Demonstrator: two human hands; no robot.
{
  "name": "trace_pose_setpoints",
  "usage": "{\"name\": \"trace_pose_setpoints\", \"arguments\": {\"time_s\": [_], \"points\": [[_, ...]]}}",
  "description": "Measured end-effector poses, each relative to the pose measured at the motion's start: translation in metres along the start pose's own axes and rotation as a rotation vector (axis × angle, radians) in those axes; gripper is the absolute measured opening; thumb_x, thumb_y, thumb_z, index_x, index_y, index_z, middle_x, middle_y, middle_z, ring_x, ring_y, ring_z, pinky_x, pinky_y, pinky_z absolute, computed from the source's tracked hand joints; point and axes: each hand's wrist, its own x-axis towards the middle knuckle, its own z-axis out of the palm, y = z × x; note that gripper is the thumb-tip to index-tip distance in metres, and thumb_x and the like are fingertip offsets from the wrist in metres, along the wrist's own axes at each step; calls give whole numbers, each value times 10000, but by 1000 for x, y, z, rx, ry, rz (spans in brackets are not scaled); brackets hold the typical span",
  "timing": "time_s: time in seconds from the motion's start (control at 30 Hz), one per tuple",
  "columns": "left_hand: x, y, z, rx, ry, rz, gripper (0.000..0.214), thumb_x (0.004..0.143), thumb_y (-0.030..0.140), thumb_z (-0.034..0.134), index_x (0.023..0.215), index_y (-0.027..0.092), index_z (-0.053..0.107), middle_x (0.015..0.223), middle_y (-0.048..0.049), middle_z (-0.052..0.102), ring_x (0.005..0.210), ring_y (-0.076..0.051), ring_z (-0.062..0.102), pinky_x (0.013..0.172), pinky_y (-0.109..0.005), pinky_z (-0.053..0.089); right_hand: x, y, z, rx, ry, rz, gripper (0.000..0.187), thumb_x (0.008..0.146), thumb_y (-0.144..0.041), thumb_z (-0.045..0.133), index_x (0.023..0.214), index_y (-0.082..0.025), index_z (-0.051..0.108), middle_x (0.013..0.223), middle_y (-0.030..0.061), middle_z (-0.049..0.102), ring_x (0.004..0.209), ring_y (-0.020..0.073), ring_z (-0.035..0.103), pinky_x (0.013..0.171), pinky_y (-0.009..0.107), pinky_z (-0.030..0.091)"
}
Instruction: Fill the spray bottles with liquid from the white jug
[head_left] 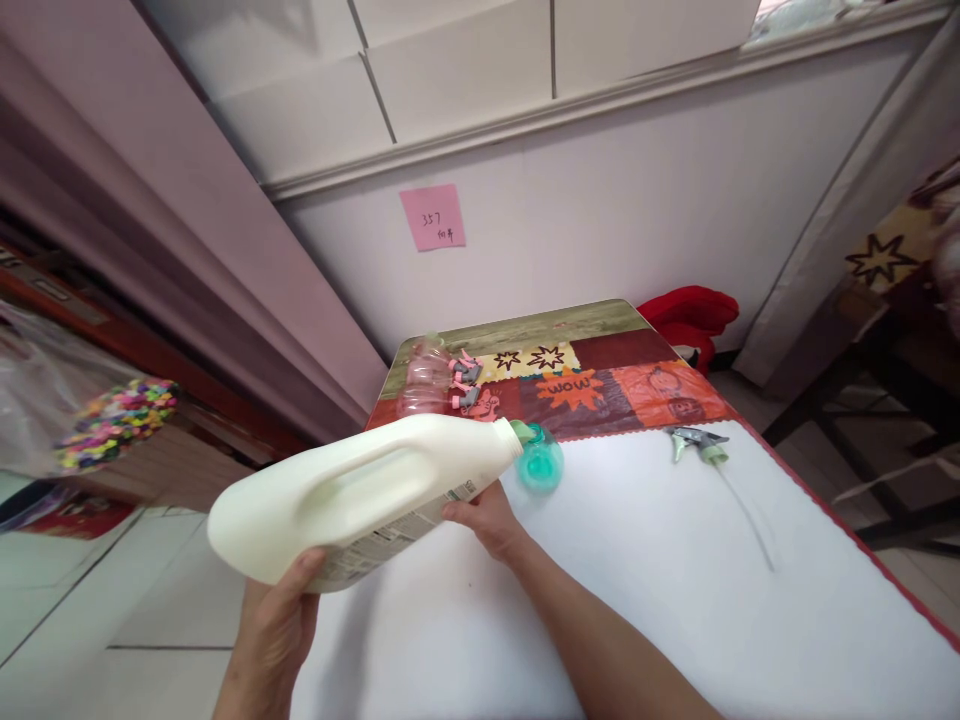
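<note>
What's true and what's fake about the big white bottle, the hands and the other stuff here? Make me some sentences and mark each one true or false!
1. The left hand and the right hand are both on the big white bottle. True.
2. The big white bottle stands straight up. False: it is tipped over, with its mouth by the top of the small green bottle.
3. A loose spray top with a long tube lies on the table. True.
4. The sticky note is blue. False: the sticky note is pink.
5. The pink bottles are left of the small green bottle in the picture. True.
</note>
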Motion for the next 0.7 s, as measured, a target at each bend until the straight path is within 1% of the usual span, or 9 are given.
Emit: {"name": "trace_pose_setpoints", "arguments": {"time_s": [0.07,0.3,0.53,0.7], "points": [[-1,0,0,-1,-4,1,697,621,413,958,1269,289,734,1315,-26,762,1403,-384,570,1147,-488,544,0,0,0,2,1,-3,710,516,-405,1027,1133,-229,721,1183,78,800,1162,340,724,1030,482,584],[1,-3,-2,-31,-4,-1,773,592,405,981,1312,289,724,1350,-30,747,1423,-386,551,1149,-471,545,0,-1,0,11,-1,0,691,517,-400,1026,1114,-229,723,1155,71,806,1134,328,735,1016,473,593],[3,-3,-3,-17,-9,11,742,607,395,971,1300,294,727,1342,-30,751,1424,-388,552,1136,-488,559,-1,-1,1,-12,14,10,723,491,-442,1029,1112,-228,727,1147,78,804,1140,344,729,1003,492,603],[2,-2,-2,-40,-23,16,782,604,377,975,1331,294,700,1357,-30,744,1417,-367,563,1127,-448,564,0,1,0,-12,16,2,723,500,-420,1028,1131,-229,730,1153,77,804,1133,339,734,1003,490,599]]}}
